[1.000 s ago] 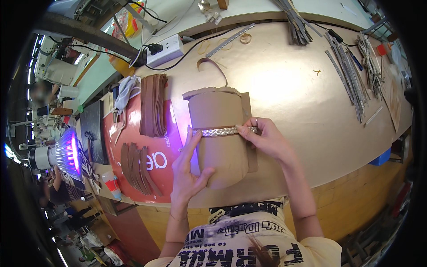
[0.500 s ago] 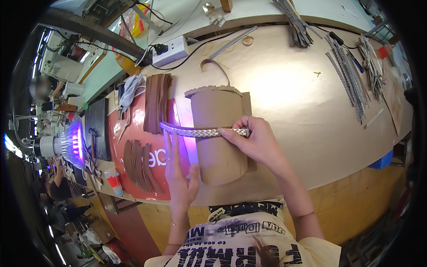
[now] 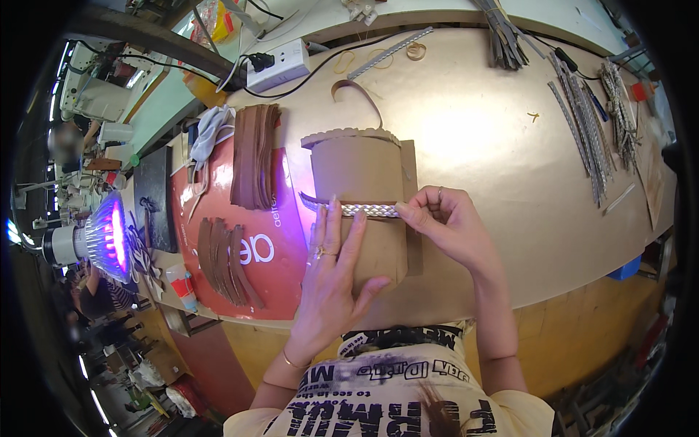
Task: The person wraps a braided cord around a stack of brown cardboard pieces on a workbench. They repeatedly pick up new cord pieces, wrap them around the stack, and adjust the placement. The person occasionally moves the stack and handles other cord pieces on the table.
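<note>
A silver-white braided strip [image 3: 377, 210] with a brown edge lies across a tan, rounded cardboard form [image 3: 357, 169]. My right hand [image 3: 453, 224] pinches the strip's right end at the form's right side. Fingers outstretched, my left hand [image 3: 333, 273] rests its fingertips on the strip's left part. Beyond those fingers the strip's dark left end sticks out past the form's edge. Scalloped cardboard [image 3: 349, 134] trims the far end of the form, and a thin curled tan strip [image 3: 364, 89] rises behind it.
Left of the form, a stack of brown strips [image 3: 255, 156] and shorter brown strips [image 3: 222, 262] lie on a red sheet [image 3: 277, 284]. A glowing purple lamp [image 3: 109, 237] stands farther left. Braided grey strips [image 3: 582, 138] lie at right; a white power strip [image 3: 280, 67] sits behind.
My left hand has moved right, from beside the form onto the strip over it. The strip's left end has come away from the brown stack. My right hand keeps its pinch.
</note>
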Demonstrator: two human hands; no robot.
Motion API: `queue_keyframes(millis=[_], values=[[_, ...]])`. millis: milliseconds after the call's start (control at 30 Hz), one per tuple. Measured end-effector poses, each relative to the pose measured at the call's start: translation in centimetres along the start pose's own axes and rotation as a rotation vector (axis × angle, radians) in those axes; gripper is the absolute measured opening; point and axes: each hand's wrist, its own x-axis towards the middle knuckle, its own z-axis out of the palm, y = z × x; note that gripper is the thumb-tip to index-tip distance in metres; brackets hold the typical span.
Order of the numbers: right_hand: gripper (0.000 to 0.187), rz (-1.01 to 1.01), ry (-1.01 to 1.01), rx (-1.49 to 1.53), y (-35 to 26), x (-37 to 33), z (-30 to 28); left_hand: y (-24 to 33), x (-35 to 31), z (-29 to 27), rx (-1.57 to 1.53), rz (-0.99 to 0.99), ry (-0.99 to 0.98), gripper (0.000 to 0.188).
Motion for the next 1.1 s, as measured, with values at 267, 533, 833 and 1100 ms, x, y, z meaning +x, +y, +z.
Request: queue_keyframes(millis=[267, 533, 833, 1100], values=[[0.030, 0.035, -0.018, 0.062, 2.3, 1.5, 0.2, 0.3, 0.4, -0.1, -0.002, -0.001, 0.021, 0.085], [0.030, 0.098, 0.070, 0.170, 3.4, 1.5, 1.6, 0.3, 0.4, 0.0, 0.025, -0.009, 0.033, 0.085], [0.048, 0.247, 0.112, 0.165, 4.1, 1.0, 1.9, -0.1, 0.2, 1.7, -0.011, 0.025, 0.147, 0.090], [0.035, 0.326, 0.052, 0.380, 4.5, 1.4, 1.4, 0.0, 0.3, 2.0, -0.020, 0.086, 0.228, 0.086]])
